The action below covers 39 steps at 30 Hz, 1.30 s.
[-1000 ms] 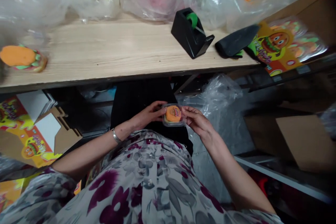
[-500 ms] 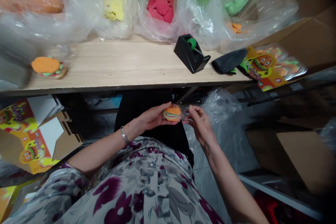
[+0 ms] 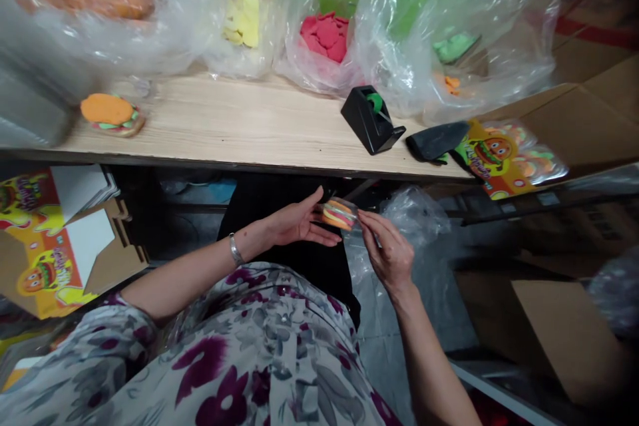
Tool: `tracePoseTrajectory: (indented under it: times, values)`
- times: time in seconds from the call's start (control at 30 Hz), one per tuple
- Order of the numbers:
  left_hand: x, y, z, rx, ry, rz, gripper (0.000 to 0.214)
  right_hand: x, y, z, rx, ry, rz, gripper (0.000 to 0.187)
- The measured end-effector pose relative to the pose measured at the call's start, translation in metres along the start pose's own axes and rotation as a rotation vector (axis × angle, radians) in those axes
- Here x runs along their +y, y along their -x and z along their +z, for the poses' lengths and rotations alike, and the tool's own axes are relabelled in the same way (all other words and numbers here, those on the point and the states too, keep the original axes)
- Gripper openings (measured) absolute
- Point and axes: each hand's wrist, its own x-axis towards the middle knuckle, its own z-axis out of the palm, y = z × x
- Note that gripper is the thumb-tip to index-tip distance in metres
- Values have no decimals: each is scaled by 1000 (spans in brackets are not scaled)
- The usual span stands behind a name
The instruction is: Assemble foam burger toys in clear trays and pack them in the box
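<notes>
A small toy burger of coloured clay (image 3: 339, 213) shows its orange, green and pink layers edge-on inside thin transparent plastic. My right hand (image 3: 388, 250) pinches the plastic at the burger's right side between thumb and fingers. My left hand (image 3: 294, 223) is spread, its fingertips beside the burger's left side. A silver bracelet (image 3: 234, 250) circles my left wrist. Another clay burger (image 3: 112, 114) lies unwrapped at the left of the wooden table (image 3: 239, 126).
Plastic bags of orange, yellow, red and green clay (image 3: 324, 36) line the table's back. On it stand a black tape dispenser (image 3: 372, 121), a black pouch (image 3: 433, 141) and a printed burger packet (image 3: 499, 158). Printed cardboard (image 3: 42, 273) lies below left; a plastic bag (image 3: 414, 219) sits right of my hands.
The burger has turned from flat to edge-on, and the clear tub seen a second ago no longer shows around it. My left hand has spread open. The view has shifted slightly.
</notes>
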Motion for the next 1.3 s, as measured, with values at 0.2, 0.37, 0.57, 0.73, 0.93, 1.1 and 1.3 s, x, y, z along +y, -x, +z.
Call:
tracePoseTrajectory:
  times: [0.2, 0.37, 0.57, 0.73, 0.93, 1.1, 1.3]
  values:
    - [2, 8, 2, 70, 18, 82, 50, 0, 7, 9, 82, 7, 59, 30]
    - [-3, 9, 3, 128, -40, 149, 45, -5, 6, 14, 85, 73, 7, 33]
    - [-14, 16, -17, 392, -884, 851, 29, -3, 11, 8, 3, 66, 18, 31]
    - [-16, 19, -27, 288, -1494, 1019, 17, -1, 17, 9, -124, 1, 48, 26]
    - [-13, 14, -32, 235, -1860, 972, 21, -10, 17, 13, -167, 10, 69, 25]
    - [2, 18, -30, 79, -1932, 867, 27, -11, 20, 12, -156, 57, 2, 27]
    - [-1, 25, -22, 52, -2128, 775, 36, -17, 17, 8, -259, 74, 109, 26]
